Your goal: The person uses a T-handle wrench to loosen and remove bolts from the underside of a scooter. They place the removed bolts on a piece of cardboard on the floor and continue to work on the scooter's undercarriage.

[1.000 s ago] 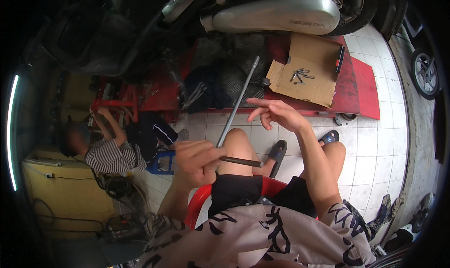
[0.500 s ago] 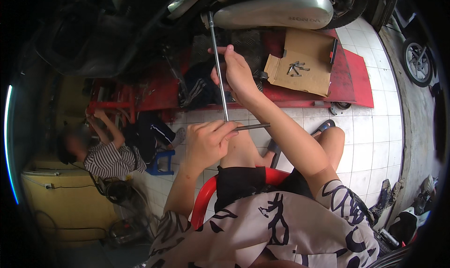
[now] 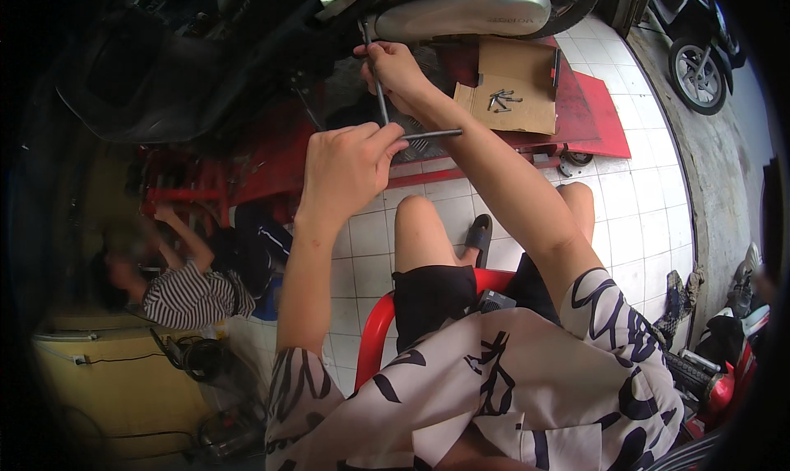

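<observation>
A metal T-handle wrench (image 3: 434, 133) reaches up toward the motorcycle, its far end beside the front of a silver engine-side cover (image 3: 461, 11). My left hand (image 3: 347, 162) is closed over its crossbar, with one bar end sticking out to the right. Higher up, my right hand (image 3: 399, 74) has its thumb and fingers around the shaft, close to the far end. Whatever the tip meets is too dark to make out. Right of my right hand, several small bolts (image 3: 502, 100) lie in an opened cardboard box (image 3: 539, 80).
The box rests on a red lift platform (image 3: 605, 117) under the motorcycle (image 3: 123, 84). Beneath me is a red chair (image 3: 374, 339). At left another person in a striped shirt (image 3: 193, 296) sits low, arms raised. A second motorcycle's wheel (image 3: 697, 74) stands at far right.
Both hands and the wrench have moved up and away toward the motorcycle. My right hand has closed round the shaft nearer its far end. The view has shifted a little.
</observation>
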### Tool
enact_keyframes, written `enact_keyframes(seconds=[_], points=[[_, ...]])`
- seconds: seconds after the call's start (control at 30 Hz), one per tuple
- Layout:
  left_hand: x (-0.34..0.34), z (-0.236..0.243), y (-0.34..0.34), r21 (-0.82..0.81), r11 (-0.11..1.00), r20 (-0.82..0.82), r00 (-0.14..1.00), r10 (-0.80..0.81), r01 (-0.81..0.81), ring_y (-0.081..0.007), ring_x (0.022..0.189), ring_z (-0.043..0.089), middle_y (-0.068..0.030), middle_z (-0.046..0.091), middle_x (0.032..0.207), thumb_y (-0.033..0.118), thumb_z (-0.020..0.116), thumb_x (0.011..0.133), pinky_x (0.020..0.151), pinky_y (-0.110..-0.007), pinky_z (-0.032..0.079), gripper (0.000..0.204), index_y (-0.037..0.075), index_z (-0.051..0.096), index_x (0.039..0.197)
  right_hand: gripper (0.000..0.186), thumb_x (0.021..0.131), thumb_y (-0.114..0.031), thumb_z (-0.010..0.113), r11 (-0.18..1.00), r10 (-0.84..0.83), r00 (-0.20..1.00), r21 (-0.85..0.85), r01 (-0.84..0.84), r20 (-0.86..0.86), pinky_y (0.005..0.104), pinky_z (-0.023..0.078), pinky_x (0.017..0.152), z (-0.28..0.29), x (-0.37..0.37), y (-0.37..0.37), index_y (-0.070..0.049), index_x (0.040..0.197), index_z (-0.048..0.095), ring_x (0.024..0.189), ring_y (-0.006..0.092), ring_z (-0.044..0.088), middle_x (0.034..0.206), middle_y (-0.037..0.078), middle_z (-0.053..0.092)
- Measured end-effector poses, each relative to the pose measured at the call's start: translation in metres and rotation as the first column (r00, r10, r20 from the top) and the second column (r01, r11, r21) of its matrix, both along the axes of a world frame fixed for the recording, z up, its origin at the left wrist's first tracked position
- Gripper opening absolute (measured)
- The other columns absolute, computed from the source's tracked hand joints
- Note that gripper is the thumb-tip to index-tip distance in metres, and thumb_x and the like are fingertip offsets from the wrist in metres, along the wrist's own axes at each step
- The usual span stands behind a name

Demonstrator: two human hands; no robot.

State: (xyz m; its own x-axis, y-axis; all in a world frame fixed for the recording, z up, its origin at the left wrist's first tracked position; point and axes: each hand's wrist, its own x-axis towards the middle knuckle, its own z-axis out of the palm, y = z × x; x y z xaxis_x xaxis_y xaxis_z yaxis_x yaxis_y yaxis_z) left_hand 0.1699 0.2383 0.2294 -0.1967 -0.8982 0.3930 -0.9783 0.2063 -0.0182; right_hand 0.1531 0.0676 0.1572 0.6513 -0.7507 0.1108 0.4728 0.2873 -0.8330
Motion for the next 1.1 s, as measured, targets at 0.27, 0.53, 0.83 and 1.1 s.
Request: enact_keyframes(seconds=[0.27,0.53,0.83,1.1], points=[[0.018,0.011,-0.015,-0.014,0.999,-0.049,0.998,-0.037,0.036,-0.0300,0.062,0.060,-0.0095,0.063,0.070,0.016,0.064,0.082,0.054,-0.036,0.045,0.007,0.010,0.065,0.084,0.028,0.100,-0.017,0.036,0.999,-0.039,0.998,0.023,0.041,-0.057,0.0264,0.032,0.041,0.009,0.011,-0.019,0.004,0.109,0.053,0.046,0.0114,0.042,0.062,0.007,0.053],[0.017,0.003,-0.014,-0.047,0.999,-0.085,0.996,-0.010,0.006,-0.0297,0.064,0.062,-0.0089,0.065,0.072,0.016,0.064,0.082,0.054,-0.036,0.045,0.007,0.010,0.065,0.083,0.030,0.096,-0.018,0.041,0.999,-0.046,0.996,0.009,0.047,-0.078,0.0282,0.041,0.042,0.002,0.016,-0.026,0.004,0.106,0.059,0.057,0.0143,0.055,0.069,0.009,0.060],[0.039,-0.032,-0.011,-0.115,0.993,-0.337,0.940,-0.055,0.017,-0.0276,0.051,0.056,-0.0105,0.056,0.060,0.015,0.063,0.084,0.047,-0.034,0.040,0.009,0.006,0.060,0.080,0.030,0.093,-0.019,0.046,0.953,-0.274,0.905,-0.218,0.210,-0.326,0.0328,0.047,0.046,0.006,0.031,-0.019,0.004,0.096,0.064,0.052,0.0213,0.060,0.066,0.014,0.063],[0.043,-0.054,-0.013,-0.093,0.996,-0.524,0.850,-0.052,0.004,-0.0181,0.040,0.042,-0.0105,0.042,0.050,0.020,0.067,0.086,0.042,-0.029,0.030,0.026,0.001,0.056,0.073,0.027,0.093,-0.018,0.045,0.962,-0.270,0.912,-0.133,0.240,-0.309,0.0318,0.047,0.048,0.001,0.040,-0.013,0.002,0.096,0.064,0.051,0.0196,0.059,0.064,0.013,0.062]])
